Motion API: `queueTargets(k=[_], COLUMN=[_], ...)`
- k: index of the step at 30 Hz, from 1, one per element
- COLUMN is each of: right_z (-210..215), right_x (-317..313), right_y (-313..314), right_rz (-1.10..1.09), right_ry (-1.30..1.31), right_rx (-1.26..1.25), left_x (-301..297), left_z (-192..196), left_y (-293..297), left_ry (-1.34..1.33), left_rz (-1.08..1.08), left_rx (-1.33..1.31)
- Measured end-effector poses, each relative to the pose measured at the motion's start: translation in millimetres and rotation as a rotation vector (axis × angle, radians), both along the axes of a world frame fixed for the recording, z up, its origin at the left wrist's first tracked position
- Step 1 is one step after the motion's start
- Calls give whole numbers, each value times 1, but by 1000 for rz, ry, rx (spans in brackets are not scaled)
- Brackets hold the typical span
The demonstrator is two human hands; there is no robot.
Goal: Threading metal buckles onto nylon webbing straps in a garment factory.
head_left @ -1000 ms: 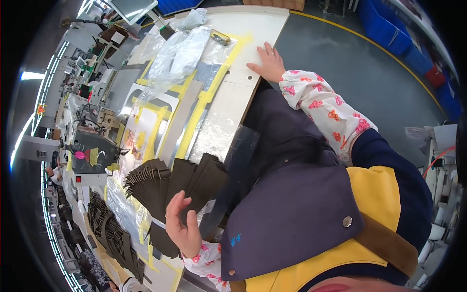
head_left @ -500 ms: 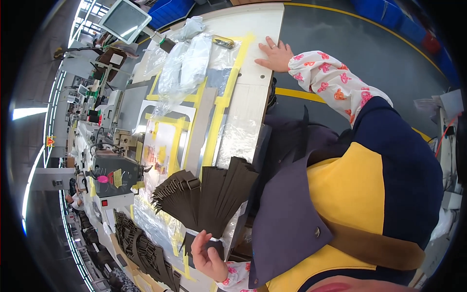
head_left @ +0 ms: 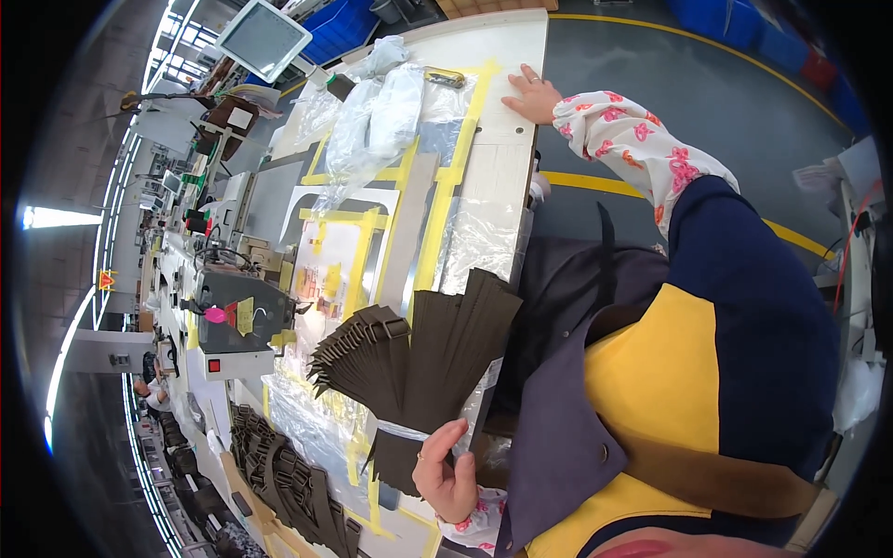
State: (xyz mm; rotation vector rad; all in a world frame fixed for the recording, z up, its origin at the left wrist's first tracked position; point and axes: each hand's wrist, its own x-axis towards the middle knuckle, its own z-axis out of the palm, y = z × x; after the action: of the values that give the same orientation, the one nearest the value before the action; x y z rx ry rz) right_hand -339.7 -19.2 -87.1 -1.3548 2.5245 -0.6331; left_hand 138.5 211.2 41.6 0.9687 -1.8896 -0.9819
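A banded bundle of dark brown straps [head_left: 456, 349] lies fanned out on the table, with slider buckles along one fan. A whitish band [head_left: 403, 431] wraps its lower part. My left hand [head_left: 446, 474] is beside the band, fingers loosely bent and thumb apart; a ring is on one finger. It overlaps the bundle's edge, and whether it touches cannot be made out. My right hand [head_left: 532, 97] rests palm down on the pale table's [head_left: 498, 167] edge at the top, fingers spread, holding nothing. Both sleeves are white with pink and orange prints.
A grey sewing machine [head_left: 244, 312] stands left of the bundle. A second heap of buckled straps [head_left: 284, 479] lies lower left. Yellow tape [head_left: 431, 219] and clear plastic cover the tabletop. White plastic bags [head_left: 377, 121], a yellow cutter [head_left: 445, 77] and a screen [head_left: 263, 40] are farther up.
The whole view has shifted, so table and bundle appear farther right. My left hand stays beside the band, its bent fingers angled slightly differently. My right hand remains on the table edge.
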Motion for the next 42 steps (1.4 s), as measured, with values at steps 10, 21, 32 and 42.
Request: queueTargets(k=[10,21,32,42], right_z=[-13,70,36,15], right_x=[-11,21,56,-41], right_y=[1,-64,-148,-176], right_rz=[107,775,828,526], right_ry=[61,-110,-94,236], right_rx=[-193,-486,-577,-338], left_x=[-31,-87,-155,-143], left_z=[-15,4,-29,-36], left_y=[-16,-76,-291,-276], left_ry=[-131,-268,-585,-695], left_rz=[104,240,302,83], left_rx=[-21,41,-379,-353])
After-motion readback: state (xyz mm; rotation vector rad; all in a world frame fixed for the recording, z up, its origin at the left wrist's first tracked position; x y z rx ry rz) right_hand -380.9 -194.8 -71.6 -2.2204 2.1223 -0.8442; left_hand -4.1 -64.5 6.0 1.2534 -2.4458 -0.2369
